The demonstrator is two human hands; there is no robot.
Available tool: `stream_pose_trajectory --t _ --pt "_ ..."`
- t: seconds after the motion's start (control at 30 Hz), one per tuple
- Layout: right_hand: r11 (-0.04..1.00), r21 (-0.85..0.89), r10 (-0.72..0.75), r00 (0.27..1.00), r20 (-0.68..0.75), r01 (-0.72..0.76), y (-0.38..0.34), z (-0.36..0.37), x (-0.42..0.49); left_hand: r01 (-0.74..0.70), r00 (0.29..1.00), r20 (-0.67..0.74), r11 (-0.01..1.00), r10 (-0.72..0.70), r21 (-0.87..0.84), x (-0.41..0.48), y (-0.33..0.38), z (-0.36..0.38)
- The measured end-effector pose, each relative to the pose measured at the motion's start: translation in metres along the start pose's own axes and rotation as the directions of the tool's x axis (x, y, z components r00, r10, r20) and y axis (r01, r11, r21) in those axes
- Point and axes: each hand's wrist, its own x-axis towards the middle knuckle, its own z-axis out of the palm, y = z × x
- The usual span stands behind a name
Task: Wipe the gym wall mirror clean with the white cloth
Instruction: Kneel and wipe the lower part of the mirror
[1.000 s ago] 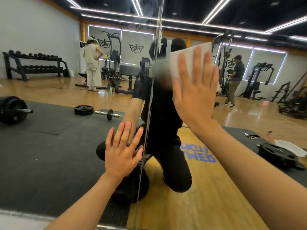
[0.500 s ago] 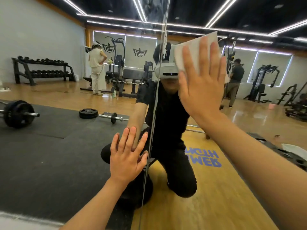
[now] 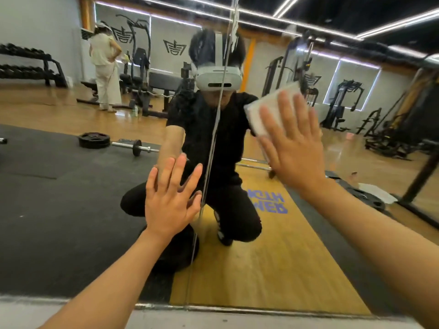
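White cloth (image 3: 266, 110) flat under right hand (image 3: 293, 148).

The mirror (image 3: 59, 210) fills the view ahead, split by an upright seam (image 3: 213, 143). The left hand (image 3: 169, 205) lies flat on the glass just left of that seam, low down. The right hand (image 3: 294, 148) is higher and right of the seam, flat against the cloth (image 3: 263, 110) between palm and glass, the cloth's upper-left part showing past the fingers. In the reflection a barbell (image 3: 133, 147) lies on the floor to the left, with a dumbbell rack (image 3: 28, 65) behind it.
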Motion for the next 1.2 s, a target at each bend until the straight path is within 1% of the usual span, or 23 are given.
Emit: stream_pose_trajectory --t 0.07,0.13,0.2,0.3,0.37,0.43,0.47,0.57,0.6,0.7,0.83,0.93,1.07,1.2 --pt "0.989 0.026 0.149 0.987 -0.053 -0.148 0.004 -0.007 0.036 -0.008 1.0 -0.004 1.0 0.008 0.001 -0.001 -0.001 0.0" --pt "0.974 0.043 0.223 0.973 -0.06 -0.221 -0.013 -0.004 0.03 -0.005 1.0 0.003 1.0 0.005 -0.003 -0.001 -0.003 0.0" --pt "0.984 0.034 0.173 0.985 -0.022 -0.172 -0.034 0.005 -0.007 -0.008 1.0 -0.003 1.0 0.008 -0.005 -0.002 -0.005 -0.001" --pt "0.999 -0.029 0.021 0.994 0.111 -0.017 -0.04 0.019 -0.065 -0.025 1.0 -0.014 1.0 0.025 -0.01 -0.002 -0.006 -0.001" --pt "0.997 -0.04 -0.062 0.992 0.111 0.067 -0.026 0.02 -0.072 -0.03 0.999 -0.017 1.0 0.03 0.005 -0.002 -0.007 0.0" --pt "0.993 -0.053 -0.1 0.993 0.067 0.103 -0.01 0.016 -0.064 -0.035 0.999 -0.007 0.999 0.035 0.022 0.0 -0.007 0.0" --pt "0.995 -0.046 -0.085 0.995 0.044 0.087 -0.002 0.014 -0.057 -0.029 1.0 0.0 0.999 0.029 0.015 0.001 -0.006 -0.002" --pt "1.0 0.001 0.019 1.0 -0.001 -0.019 0.011 0.01 -0.046 0.013 1.0 0.013 0.999 -0.012 -0.042 0.003 0.0 -0.011" --pt "0.999 0.024 0.026 1.0 -0.011 -0.025 0.012 0.01 -0.046 0.036 0.999 0.017 0.998 -0.035 -0.051 0.004 0.004 -0.013" --pt "0.995 0.101 -0.006 1.0 -0.017 0.007 0.009 0.012 -0.046 0.119 0.993 0.026 0.991 -0.118 -0.064 0.019 0.024 -0.024" --pt "0.984 0.175 -0.001 0.998 -0.066 0.013 0.009 0.013 -0.046 0.116 0.993 0.033 0.993 -0.116 -0.003 0.067 0.053 -0.032" --pt "0.972 0.229 -0.034 0.997 -0.075 0.05 0.01 0.015 -0.046 0.154 0.987 0.046 0.988 -0.155 0.028 0.1 0.07 -0.036" --pt "0.964 0.261 -0.01 0.989 -0.148 0.049 0.006 0.02 -0.047 0.131 0.978 0.149 0.987 -0.145 0.096 0.129 0.072 -0.044" --pt "0.961 0.276 0.025 0.987 -0.157 0.02 -0.001 0.023 -0.047 0.128 0.97 0.202 0.991 -0.134 0.044 0.139 0.07 -0.05"
